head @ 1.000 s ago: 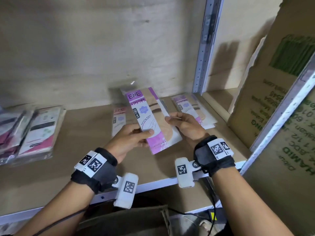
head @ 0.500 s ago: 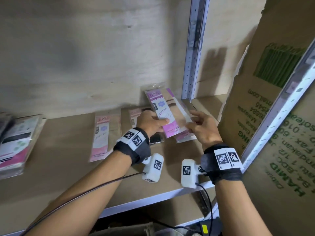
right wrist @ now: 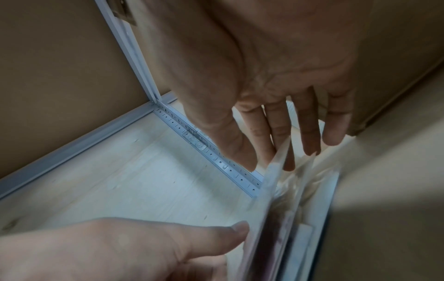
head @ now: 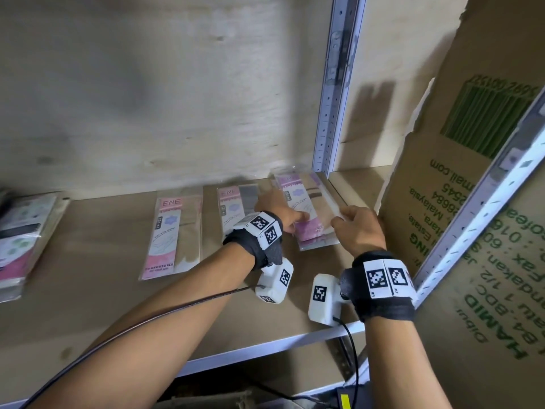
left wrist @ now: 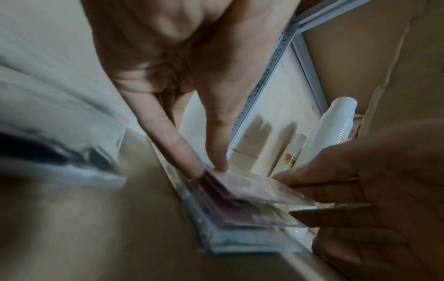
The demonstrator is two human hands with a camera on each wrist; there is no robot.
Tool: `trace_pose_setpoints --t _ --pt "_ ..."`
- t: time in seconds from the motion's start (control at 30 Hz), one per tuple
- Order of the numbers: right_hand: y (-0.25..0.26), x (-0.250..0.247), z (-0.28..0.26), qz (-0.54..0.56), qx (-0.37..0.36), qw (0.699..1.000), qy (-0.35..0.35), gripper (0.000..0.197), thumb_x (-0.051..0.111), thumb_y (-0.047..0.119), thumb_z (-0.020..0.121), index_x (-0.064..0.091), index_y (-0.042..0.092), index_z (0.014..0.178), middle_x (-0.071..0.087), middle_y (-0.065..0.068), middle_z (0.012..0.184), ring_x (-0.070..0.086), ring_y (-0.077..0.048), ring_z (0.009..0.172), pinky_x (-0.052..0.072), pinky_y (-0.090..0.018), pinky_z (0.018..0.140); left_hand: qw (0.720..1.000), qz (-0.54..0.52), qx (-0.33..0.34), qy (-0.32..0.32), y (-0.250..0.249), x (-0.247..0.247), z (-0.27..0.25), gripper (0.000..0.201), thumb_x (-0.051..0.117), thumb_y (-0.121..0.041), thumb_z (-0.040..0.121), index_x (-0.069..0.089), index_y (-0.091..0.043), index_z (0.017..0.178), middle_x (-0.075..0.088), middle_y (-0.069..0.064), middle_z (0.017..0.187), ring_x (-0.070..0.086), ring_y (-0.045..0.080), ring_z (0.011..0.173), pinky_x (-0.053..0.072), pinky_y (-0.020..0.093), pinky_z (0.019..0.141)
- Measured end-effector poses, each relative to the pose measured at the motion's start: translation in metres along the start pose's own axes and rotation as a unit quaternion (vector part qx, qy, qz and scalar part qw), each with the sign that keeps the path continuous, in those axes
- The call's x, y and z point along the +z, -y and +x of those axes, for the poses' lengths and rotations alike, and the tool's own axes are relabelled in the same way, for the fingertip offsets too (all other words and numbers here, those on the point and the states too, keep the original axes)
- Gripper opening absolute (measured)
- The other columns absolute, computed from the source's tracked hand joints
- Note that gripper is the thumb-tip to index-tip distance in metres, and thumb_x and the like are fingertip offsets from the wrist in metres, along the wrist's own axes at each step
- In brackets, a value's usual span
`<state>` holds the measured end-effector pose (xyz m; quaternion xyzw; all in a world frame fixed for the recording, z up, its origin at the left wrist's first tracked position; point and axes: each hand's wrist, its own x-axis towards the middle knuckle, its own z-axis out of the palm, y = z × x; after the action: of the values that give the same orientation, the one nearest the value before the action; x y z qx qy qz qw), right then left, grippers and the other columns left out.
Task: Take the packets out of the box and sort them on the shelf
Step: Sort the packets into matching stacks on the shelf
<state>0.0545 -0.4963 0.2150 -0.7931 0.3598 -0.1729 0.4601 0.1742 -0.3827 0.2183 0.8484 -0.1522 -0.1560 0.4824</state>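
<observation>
Lowering the purple packet onto the purple stack at the right end of the shelf, beside the metal upright. Left hand pinching its near-left edge, thumb on top; right hand holding the right edge with loosely curled fingers. Glossy sleeves likely slippery: letting go unevenly risks skewing the stack or sliding the packet toward the cardboard box.

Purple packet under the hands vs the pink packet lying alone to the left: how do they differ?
The purple packet is trimmed in purple and the pink packet in pink. The purple packet sits on a stack by the metal upright; the pink packet lies singly on the shelf. The left hand and right hand hold the purple packet; nothing touches the pink one. Both are long, flat and clear-wrapped.
</observation>
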Motion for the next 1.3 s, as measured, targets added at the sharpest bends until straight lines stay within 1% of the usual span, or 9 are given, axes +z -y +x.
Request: trace_pose_setpoints --t 0.17,0.47,0.63,0.73,0.87,0.97,1.03,1.1,1.3 --pt "-0.004 -0.002 -0.003 -0.01 0.016 0.999 0.026 0.051 0.06 0.018 0.091 0.051 0.01 0.141 0.056 -0.006 0.141 0.052 -0.024 0.128 0.036 -0.028 0.103 0.998 0.053 -0.022 0.027 -0.003 0.005 -0.001 0.059 0.09 -0.022 0.069 0.062 -0.001 0.116 0.068 0.019 0.121 0.069 0.035 0.106 0.059 0.043 0.087" --pt "-0.004 -0.003 0.0 -0.009 0.032 0.998 0.055 0.054 0.061 0.019 0.091 0.048 0.01 0.143 0.054 -0.006 0.143 0.05 -0.024 0.13 0.035 -0.03 0.106 0.997 0.064 -0.035 0.036 -0.003 0.003 -0.007 0.056 0.089 -0.022 0.07 0.064 -0.006 0.117 0.068 0.016 0.123 0.072 0.033 0.099 0.06 0.041 0.085" --pt "0.006 -0.006 -0.008 -0.007 0.023 0.999 0.049 0.052 0.059 0.016 0.093 0.046 0.009 0.143 0.057 -0.007 0.139 0.053 -0.024 0.125 0.033 -0.024 0.09 0.997 0.058 -0.033 0.029 -0.007 -0.005 -0.011 0.042 0.085 -0.031 0.076 0.065 -0.01 0.107 0.075 0.01 0.105 0.077 0.024 0.08 0.063 0.039 0.078" --pt "0.019 -0.006 -0.023 -0.051 -0.04 0.998 -0.011 0.044 0.058 0.016 0.092 0.054 0.011 0.136 0.062 -0.008 0.133 0.056 -0.026 0.121 0.04 -0.027 0.093 0.996 0.084 -0.011 -0.007 -0.006 -0.029 -0.02 0.033 0.079 -0.044 0.08 0.054 -0.022 0.08 0.067 -0.002 0.076 0.075 0.017 0.065 0.064 0.036 0.068" --pt "0.041 0.013 -0.053 -0.057 -0.18 0.981 -0.05 0.038 0.058 0.017 0.092 0.063 0.019 0.129 0.065 -0.001 0.129 0.057 -0.021 0.121 0.035 -0.019 0.099 0.993 0.105 0.031 -0.039 0.011 -0.083 -0.036 0.036 0.075 -0.044 0.084 0.068 -0.009 0.084 0.076 0.008 0.078 0.076 0.022 0.069 0.064 0.043 0.073" --pt "0.054 0.035 -0.077 0.017 -0.227 0.973 0.036 0.024 0.06 0.012 0.092 0.069 0.016 0.114 0.075 -0.002 0.101 0.069 -0.016 0.098 0.043 -0.019 0.095 0.996 0.062 0.028 -0.066 0.04 -0.132 -0.054 0.024 0.076 -0.032 0.083 0.074 -0.008 0.083 0.076 0.008 0.073 0.076 0.024 0.069 0.063 0.044 0.074" --pt "0.06 0.053 -0.093 0.099 -0.214 0.964 0.12 0.019 0.058 0.005 0.092 0.069 0.012 0.107 0.076 -0.004 0.087 0.071 -0.015 0.082 0.054 -0.03 0.086 0.995 0.034 0.014 -0.09 0.066 -0.169 -0.068 0.02 0.076 -0.027 0.084 0.075 -0.007 0.087 0.072 0.003 0.061 0.071 0.017 0.054 0.063 0.033 0.061" --pt "0.066 0.074 -0.108 0.151 -0.192 0.949 0.198 0.016 0.056 0.0 0.094 0.067 0.005 0.105 0.072 -0.008 0.082 0.068 -0.016 0.069 0.057 -0.03 0.073 0.994 -0.005 0.009 -0.105 0.091 -0.208 -0.086 0.012 0.074 -0.018 0.087 0.074 -0.007 0.09 0.07 0.005 0.058 0.065 0.013 0.046 0.055 0.024 0.047" --pt "0.092 0.142 -0.14 0.167 -0.146 0.916 0.335 0.017 0.053 -0.002 0.097 0.061 -0.011 0.109 0.067 -0.015 0.075 0.059 -0.022 0.061 0.051 -0.025 0.058 0.976 -0.052 0.005 -0.211 0.156 -0.316 -0.129 0.008 0.071 -0.02 0.089 0.072 -0.013 0.085 0.073 0.009 0.065 0.068 0.022 0.051 0.053 0.027 0.056"
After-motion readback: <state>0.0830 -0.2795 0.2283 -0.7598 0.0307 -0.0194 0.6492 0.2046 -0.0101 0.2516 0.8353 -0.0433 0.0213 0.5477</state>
